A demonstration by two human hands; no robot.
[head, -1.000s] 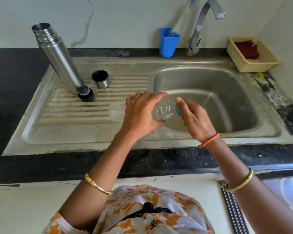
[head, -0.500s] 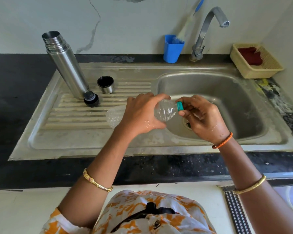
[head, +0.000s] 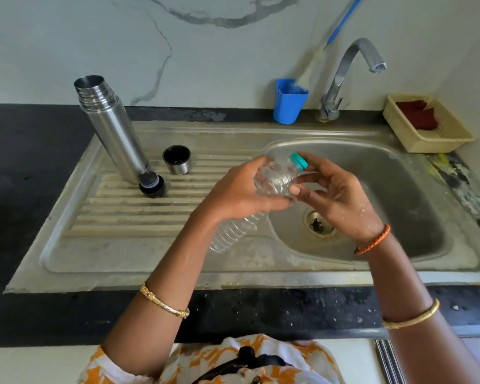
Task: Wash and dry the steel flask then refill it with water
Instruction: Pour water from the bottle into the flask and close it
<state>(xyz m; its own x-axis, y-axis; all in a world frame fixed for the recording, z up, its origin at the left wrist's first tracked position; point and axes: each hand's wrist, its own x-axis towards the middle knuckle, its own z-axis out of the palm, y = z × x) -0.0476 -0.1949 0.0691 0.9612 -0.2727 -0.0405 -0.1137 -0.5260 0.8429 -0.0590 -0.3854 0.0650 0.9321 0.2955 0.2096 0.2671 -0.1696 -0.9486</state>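
The steel flask point(head: 112, 128) stands uncapped on the drainboard left of the sink basin point(head: 372, 195). Over the basin's left rim, the left hand point(head: 239, 189) grips a clear plastic bottle point(head: 275, 178); right hand point(head: 336, 195) fingers point(head: 311, 177) curl round its teal-capped neck.

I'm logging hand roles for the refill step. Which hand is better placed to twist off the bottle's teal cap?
The right hand: its fingers sit beside the teal cap, while the left hand grips the plastic bottle, steadying it.
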